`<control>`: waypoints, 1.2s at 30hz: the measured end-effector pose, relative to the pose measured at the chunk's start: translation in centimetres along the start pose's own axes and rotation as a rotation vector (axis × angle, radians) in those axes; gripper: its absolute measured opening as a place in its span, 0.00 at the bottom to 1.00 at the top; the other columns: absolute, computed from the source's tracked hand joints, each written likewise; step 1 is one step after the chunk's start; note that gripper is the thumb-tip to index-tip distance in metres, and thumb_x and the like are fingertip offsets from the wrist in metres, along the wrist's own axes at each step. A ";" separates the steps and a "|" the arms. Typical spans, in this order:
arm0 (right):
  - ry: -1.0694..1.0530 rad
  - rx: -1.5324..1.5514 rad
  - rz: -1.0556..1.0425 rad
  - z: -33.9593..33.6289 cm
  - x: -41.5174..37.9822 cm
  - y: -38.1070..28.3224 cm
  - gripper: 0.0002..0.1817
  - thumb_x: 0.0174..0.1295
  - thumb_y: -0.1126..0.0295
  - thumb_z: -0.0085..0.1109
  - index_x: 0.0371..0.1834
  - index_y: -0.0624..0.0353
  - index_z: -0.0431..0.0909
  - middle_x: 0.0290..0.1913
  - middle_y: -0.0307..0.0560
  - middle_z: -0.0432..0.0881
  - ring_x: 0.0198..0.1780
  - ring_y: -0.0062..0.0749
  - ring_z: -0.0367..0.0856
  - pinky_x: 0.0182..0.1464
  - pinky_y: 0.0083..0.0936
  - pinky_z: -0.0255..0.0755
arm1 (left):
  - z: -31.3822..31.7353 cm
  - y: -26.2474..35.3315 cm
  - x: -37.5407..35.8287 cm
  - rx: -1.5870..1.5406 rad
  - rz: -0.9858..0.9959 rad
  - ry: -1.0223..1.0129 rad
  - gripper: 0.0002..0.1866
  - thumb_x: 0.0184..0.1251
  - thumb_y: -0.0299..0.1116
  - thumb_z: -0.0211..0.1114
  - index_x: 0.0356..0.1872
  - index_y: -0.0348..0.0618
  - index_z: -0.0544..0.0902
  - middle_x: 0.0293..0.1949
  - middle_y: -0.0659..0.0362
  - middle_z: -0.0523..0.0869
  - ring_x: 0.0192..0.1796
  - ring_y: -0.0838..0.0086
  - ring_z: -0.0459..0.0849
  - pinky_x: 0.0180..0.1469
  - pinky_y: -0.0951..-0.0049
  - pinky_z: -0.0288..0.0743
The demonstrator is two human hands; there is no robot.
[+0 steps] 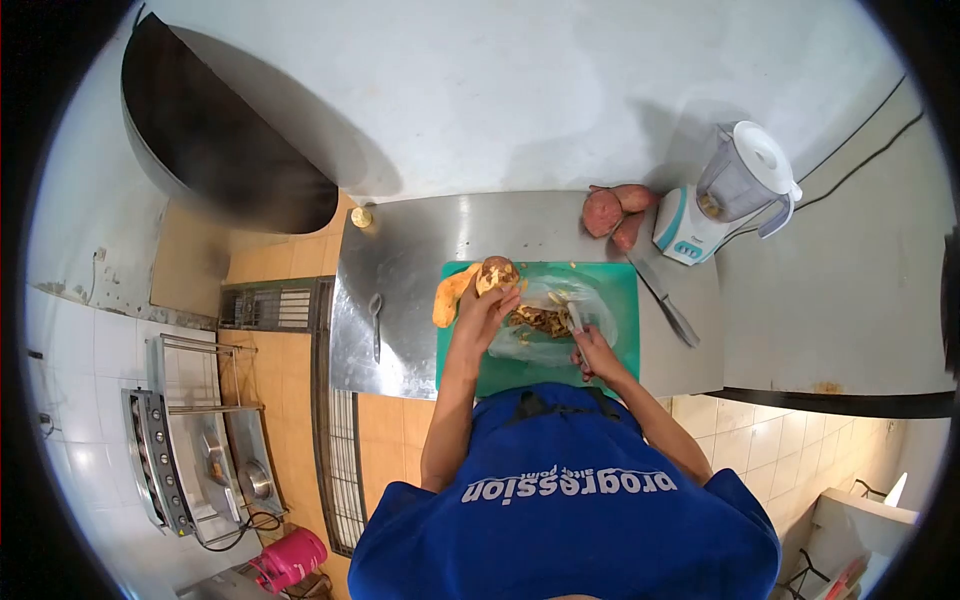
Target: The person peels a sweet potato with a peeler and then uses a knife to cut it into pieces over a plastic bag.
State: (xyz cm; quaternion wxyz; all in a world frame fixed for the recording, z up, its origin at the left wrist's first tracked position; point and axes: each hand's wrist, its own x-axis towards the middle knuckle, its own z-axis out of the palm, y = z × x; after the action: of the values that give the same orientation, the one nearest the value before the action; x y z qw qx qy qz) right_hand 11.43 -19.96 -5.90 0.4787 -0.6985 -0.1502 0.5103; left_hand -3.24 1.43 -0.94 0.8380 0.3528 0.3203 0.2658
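My left hand (pixel 482 318) is closed around a partly peeled sweet potato (pixel 497 274), with brown skin left on its top and pale flesh showing below. A peeled orange sweet potato (pixel 450 297) lies beside it at the left edge of the green cutting board (pixel 625 350). In my right hand (pixel 596 354) is a small pale tool, apparently a peeler (pixel 574 318); its shape is only partly visible. Between my hands, a clear plastic bag (pixel 590 305) lies on the board with a heap of brown peelings (pixel 545 321) on it.
Several unpeeled reddish sweet potatoes (pixel 603 213) sit by the wall, next to a white blender (pixel 688 225). Right of the board lies a large knife (pixel 665 300). A spoon (pixel 376 325) and a small pale yellow item (pixel 362 217) rest on the steel table (pixel 410 240).
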 end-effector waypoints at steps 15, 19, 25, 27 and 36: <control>-0.047 -0.117 -0.644 2.1 -1.4 -10.0 0.25 0.75 0.59 0.60 0.70 0.59 0.70 0.37 0.50 0.86 0.32 0.30 0.84 0.37 0.31 0.77 | 1.2 0.4 -0.1 -0.041 0.063 -0.157 0.29 0.83 0.57 0.50 0.65 0.40 0.73 0.57 0.54 0.81 0.56 0.64 0.85 0.60 0.55 0.86; 0.043 -0.444 -0.728 2.6 -2.6 -12.6 0.27 0.71 0.57 0.64 0.69 0.55 0.73 0.37 0.60 0.89 0.39 0.53 0.90 0.45 0.39 0.80 | 1.5 0.6 -0.4 0.146 0.172 -0.110 0.28 0.84 0.56 0.50 0.65 0.41 0.74 0.56 0.55 0.82 0.57 0.66 0.85 0.59 0.58 0.85; 0.028 -0.754 -0.657 3.8 -4.2 -15.9 0.32 0.70 0.52 0.62 0.77 0.41 0.71 0.37 0.60 0.88 0.39 0.58 0.88 0.43 0.46 0.79 | 1.4 0.1 -0.1 0.115 0.184 -0.044 0.24 0.84 0.54 0.50 0.61 0.44 0.77 0.49 0.61 0.83 0.52 0.76 0.85 0.51 0.69 0.83; 0.021 -0.813 -0.705 4.1 -3.8 -15.6 0.32 0.71 0.52 0.61 0.78 0.37 0.69 0.37 0.61 0.88 0.39 0.59 0.88 0.43 0.48 0.79 | 1.3 0.4 -0.4 0.227 0.151 0.035 0.19 0.84 0.51 0.53 0.47 0.46 0.81 0.36 0.66 0.77 0.37 0.84 0.75 0.32 0.77 0.70; -0.004 -0.863 -0.718 4.9 -3.6 -15.4 0.32 0.74 0.56 0.55 0.82 0.32 0.64 0.33 0.61 0.86 0.36 0.62 0.84 0.45 0.53 0.77 | 2.4 0.2 -0.4 0.103 0.236 0.148 0.19 0.85 0.50 0.52 0.41 0.46 0.79 0.33 0.69 0.74 0.34 0.86 0.69 0.33 0.80 0.64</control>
State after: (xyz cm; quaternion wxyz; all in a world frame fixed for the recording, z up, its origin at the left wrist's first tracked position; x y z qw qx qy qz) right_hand 9.93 -12.28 8.73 0.2929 -0.7351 -0.5746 0.2092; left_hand -1.82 0.29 0.70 0.7561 0.4098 0.3505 0.3710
